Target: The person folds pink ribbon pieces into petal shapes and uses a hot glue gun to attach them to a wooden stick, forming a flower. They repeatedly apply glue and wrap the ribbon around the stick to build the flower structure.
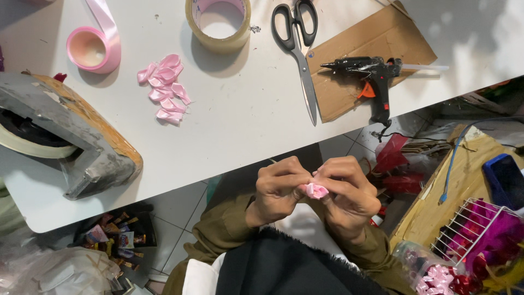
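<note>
On table (pixel 234 114): ribbon roll (pixel 93 49) far left, folded petals (pixel 165 87) beside it, tape roll (pixel 218 23) centre, scissors (pixel 299 49) left of glue gun (pixel 368 74) on cardboard (pixel 349 93).

Head-worn view, steeply down, close

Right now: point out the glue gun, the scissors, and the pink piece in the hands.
hot glue gun (pixel 369 70), head view, on its black body.
scissors (pixel 303 71), head view, on the blades.
pink ribbon piece (pixel 316 190), head view, between both hands' fingertips.
</note>
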